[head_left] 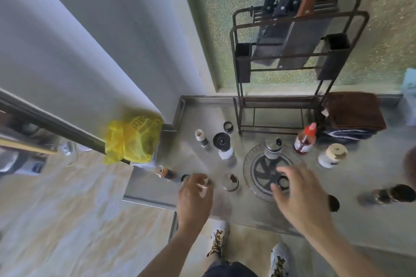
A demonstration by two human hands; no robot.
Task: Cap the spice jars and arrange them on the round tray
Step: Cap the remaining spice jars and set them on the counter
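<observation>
Left hand (195, 195) is closing fingers on a small jar (186, 178); right hand (297, 189), fingers spread open, is reaching over the black cap (283, 181) on the round tray (248, 159): should seat it squarely before twisting.

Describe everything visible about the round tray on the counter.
The round clear glass-like tray lies flat on the steel counter, in front of the dark wire knife rack. A dark spoked hub shows at its centre. One metal-topped jar stands on its far edge. The right hand hovers over its near side by a small black ring cap.
</observation>
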